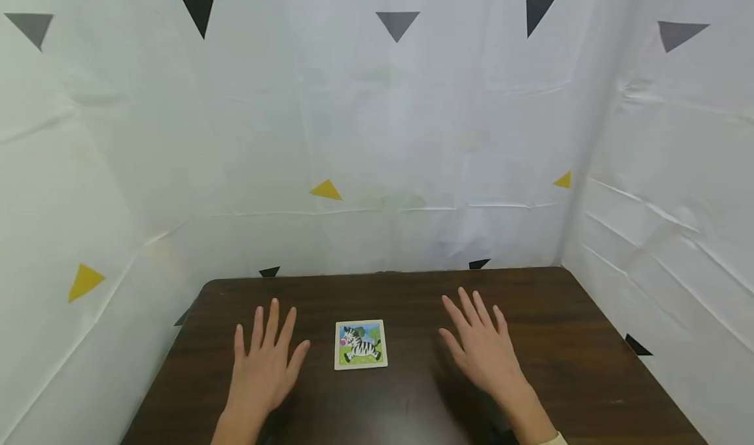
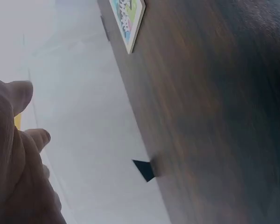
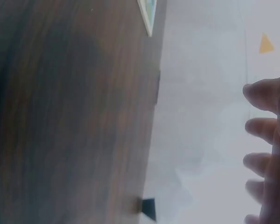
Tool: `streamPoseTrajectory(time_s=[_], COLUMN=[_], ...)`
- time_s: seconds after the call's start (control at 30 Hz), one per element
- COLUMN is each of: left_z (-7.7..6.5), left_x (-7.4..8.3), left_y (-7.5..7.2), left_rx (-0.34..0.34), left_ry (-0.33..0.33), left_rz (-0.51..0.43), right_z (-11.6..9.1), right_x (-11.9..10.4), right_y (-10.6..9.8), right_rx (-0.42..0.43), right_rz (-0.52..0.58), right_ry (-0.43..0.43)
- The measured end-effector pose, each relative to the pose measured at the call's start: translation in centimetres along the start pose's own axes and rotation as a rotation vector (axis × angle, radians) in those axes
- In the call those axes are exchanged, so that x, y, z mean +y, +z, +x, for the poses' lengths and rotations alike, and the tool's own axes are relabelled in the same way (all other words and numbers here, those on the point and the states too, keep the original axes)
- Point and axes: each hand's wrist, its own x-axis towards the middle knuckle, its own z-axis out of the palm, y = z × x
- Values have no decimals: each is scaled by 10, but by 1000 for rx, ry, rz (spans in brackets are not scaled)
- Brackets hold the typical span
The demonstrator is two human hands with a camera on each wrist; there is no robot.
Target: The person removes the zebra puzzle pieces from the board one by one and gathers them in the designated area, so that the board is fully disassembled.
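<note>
**Nothing held, room on both sides**

From the left, the bare left hand [image 1: 265, 366] appears held above the dark brown, wood-grained table [image 1: 377, 406], its fingers released and spread toward 12 o'clock. It sits between 8 and 9 o'clock of the flat, square picture tile [image 1: 361, 345], cream-bordered and printed with a black-and-white zebra on green and blue. The tile lies flat on the table, touching neither hand; its material is hard to tell. At its 3 o'clock, farther off, is the bare right hand [image 1: 485, 350], fingers also released, angled toward 11 o'clock. The likely risks: the tile looks thin, so fingertips could slip over its edge, and a one-sided push could skid or turn it on the glossy top.
</note>
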Motion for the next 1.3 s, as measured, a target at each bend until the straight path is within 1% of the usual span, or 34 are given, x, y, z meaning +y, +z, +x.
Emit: streamPoseTrajectory(time_s=[0.03,0.1,0.17,0.23,0.3,0.37,0.43,0.5,0.6,0.7,0.77,0.9,1.0,1.13,1.3], left_z=[2,7,12,17,21,26,32,39,48,56,58,60,57,54,48], left_x=[-1,-3,-3,-1,2,8,14,18,23,26,27,26,26,28,31], left_y=[1,5,10,17,25,31,38,45,53,61,67,78,85,92,93], left_rx=[-12,-63,-117,-151,-170,-165,-169,-191,-224,-253,-270,-304,-334,-387,-401], left_ry=[0,-6,-17,-27,-36,-39,-39,-36,-45,-54,-57,-60,-70,-73,-81], left_rz=[-19,-47,-68,-76,-74,-88,-124,-175,-229,-254,-272,-304,-291,-275,-289], right_z=[3,9,14,19,26,35,46,56,70,82,89,104,113,117,118], right_x=[-4,-12,-20,-29,-36,-43,-51,-58,-71,-82,-88,-95,-98,-98,-102], right_y=[2,8,15,22,29,34,39,43,48,53,55,58,59,61,63], right_rx=[-2,-7,-36,-64,-92,-115,-128,-134,-125,-121,-134,-171,-199,-279,-394], right_rz=[0,11,17,8,-9,-44,-86,-135,-242,-363,-436,-541,-584,-593,-575], right_ry=[-14,-48,-79,-111,-155,-228,-325,-433,-567,-673,-721,-759,-766,-774,-775])
